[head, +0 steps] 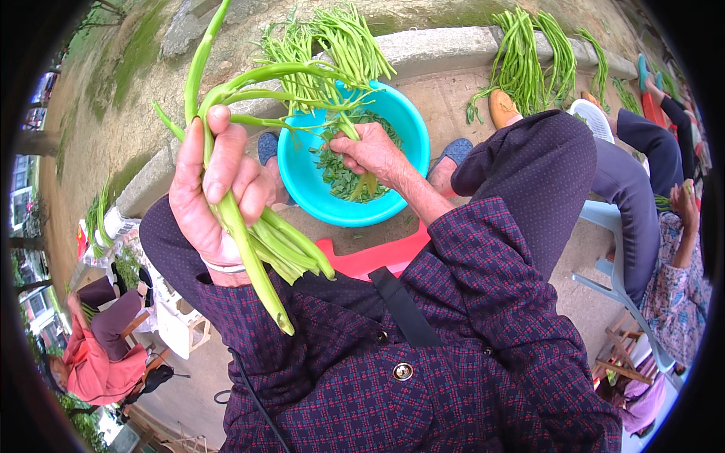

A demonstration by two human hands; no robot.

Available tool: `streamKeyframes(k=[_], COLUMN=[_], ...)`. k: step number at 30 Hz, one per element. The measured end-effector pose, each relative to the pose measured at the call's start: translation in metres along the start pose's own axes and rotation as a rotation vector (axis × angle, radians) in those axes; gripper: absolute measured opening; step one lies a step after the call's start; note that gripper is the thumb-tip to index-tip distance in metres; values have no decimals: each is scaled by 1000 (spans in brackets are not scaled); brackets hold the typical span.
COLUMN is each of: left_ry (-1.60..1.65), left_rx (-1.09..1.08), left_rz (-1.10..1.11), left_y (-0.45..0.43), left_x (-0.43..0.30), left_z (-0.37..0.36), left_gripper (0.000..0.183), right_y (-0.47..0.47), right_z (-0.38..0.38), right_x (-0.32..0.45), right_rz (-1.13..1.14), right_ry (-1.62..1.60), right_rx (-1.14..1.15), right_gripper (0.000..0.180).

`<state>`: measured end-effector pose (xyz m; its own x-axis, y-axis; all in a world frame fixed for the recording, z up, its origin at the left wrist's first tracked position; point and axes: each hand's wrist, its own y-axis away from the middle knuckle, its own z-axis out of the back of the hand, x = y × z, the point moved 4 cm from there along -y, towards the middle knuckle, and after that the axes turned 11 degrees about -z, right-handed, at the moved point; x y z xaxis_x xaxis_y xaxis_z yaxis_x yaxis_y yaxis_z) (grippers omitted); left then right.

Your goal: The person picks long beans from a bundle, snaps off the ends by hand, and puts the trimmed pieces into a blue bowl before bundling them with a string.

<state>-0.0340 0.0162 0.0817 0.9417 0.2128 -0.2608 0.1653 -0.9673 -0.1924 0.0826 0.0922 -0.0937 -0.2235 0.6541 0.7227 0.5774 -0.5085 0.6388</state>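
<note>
My left hand [226, 181] is closed around a bunch of thick green leafy-vegetable stems [257, 243]. Their cut ends hang over my lap, and stripped upper shoots arch to the right. My right hand [371, 153] pinches green shoots [350, 129] above a turquoise plastic basin [418, 130]. Whether these shoots join the bunch in my left hand is hard to tell. Loose green leaves [348, 175] cover part of the basin's bottom. The basin stands on the ground between my feet.
Stripped stem bundles [351, 48] lie on the stone kerb [447, 48] behind the basin, with more bundles [518, 62] to the right. Beneath me is a red plastic stool [376, 260]. Seated people are at both sides, one near a white basket [593, 116].
</note>
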Motion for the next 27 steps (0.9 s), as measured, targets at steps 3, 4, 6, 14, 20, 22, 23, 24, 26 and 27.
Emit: streamKeyframes(k=[3, 4, 6, 14, 20, 22, 23, 24, 26, 27], left_ry=[-9, -21, -47, -121, -239, -287, -277, -268, -278, -298], left_rx=[-16, -36, -78, -54, -129, -203, -201, -196, -197, -218], left_rz=[-5, -11, -25, -42, -27, 7, 17, 29, 38, 51], left_y=[0, 0, 1, 0, 0, 0, 0, 0, -1, -1], left_x=[-5, -6, -7, -12, -8, -4, -4, -3, -1, -1], left_z=[3, 5, 7, 10, 22, 27, 29, 30, 31, 33], left_gripper=[34, 34, 34, 33, 31, 30, 30, 31, 31, 31], right_y=[-5, -8, -15, -19, -23, -17, -15, -15, -14, -14], right_z=[3, 4, 11, 33, 43, 41, 39, 41, 45, 46], right_x=[-4, -7, -13, -25, -23, -18, -18, -17, -14, -16], right_rz=[19, 35, 44, -99, 114, 9, -44, -38, -27, -40], right_ry=[60, 85, 68, 101, 400, 161, 42, 52, 73, 73], right_rx=[-28, -47, -165, -340, -539, -454, -410, -436, -487, -501], right_gripper=[9, 9, 9, 11, 12, 11, 11, 13, 17, 17])
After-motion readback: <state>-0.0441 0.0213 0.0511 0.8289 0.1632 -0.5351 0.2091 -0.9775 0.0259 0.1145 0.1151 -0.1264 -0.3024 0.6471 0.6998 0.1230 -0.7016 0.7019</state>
